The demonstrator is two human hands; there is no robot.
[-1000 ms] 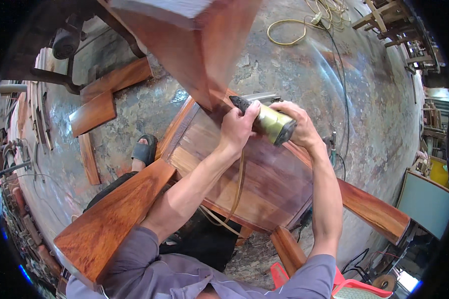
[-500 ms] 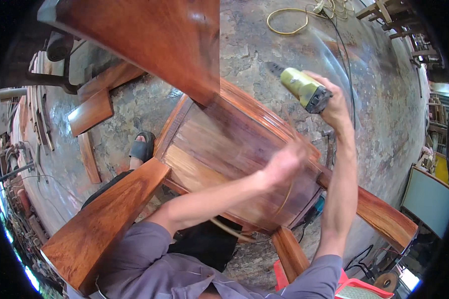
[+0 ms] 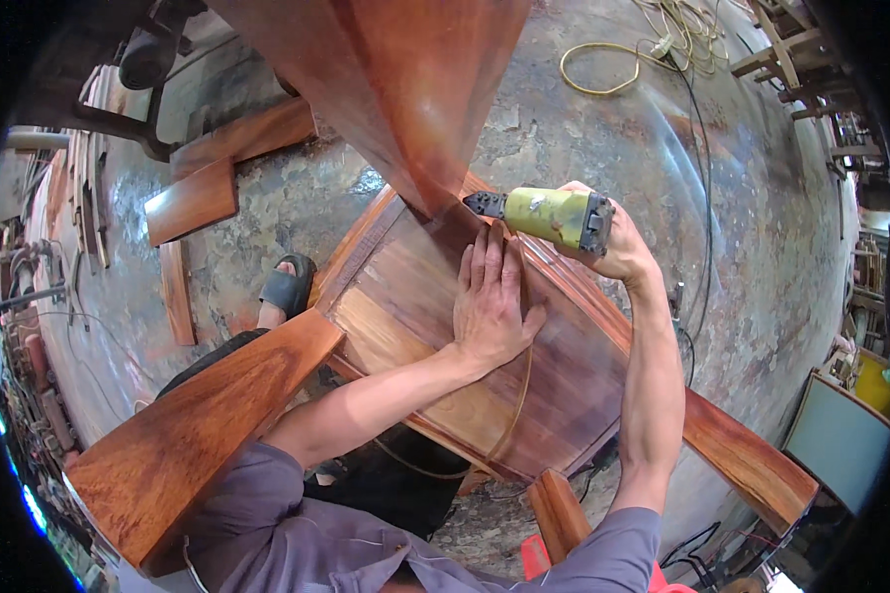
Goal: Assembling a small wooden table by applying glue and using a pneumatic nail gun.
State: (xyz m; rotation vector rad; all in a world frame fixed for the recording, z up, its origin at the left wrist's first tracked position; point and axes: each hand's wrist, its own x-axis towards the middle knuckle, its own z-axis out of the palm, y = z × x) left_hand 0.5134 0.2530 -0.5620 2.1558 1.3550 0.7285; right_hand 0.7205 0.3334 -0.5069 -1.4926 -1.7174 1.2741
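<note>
My right hand [image 3: 618, 242] grips a yellow-green nail gun [image 3: 554, 215] with a black nose and black end cap. Its nose points left, close to the foot of a broad reddish upright board [image 3: 405, 89] and just beyond my left fingertips. My left hand [image 3: 492, 296] presses flat on the wooden panel [image 3: 415, 267], fingers extended, thumb out to the side. The panel sits in a wooden frame [image 3: 351, 252] whose far corner meets the upright board. A thin yellowish hose [image 3: 517, 415] curves across the panel's near part; where it connects is hidden.
Thick polished wooden pieces stick out from the frame: one at left [image 3: 208, 425], one at right [image 3: 752, 460], one nearby [image 3: 559, 514]. Loose boards [image 3: 193, 203] lie on the floor at left. A coiled yellow hose [image 3: 603, 91] and a dark cable [image 3: 707, 198] lie beyond, right.
The nail gun has come left and down to the upright board's foot. My left hand has shifted left and up, settling flat on the panel. The view has shifted too.
</note>
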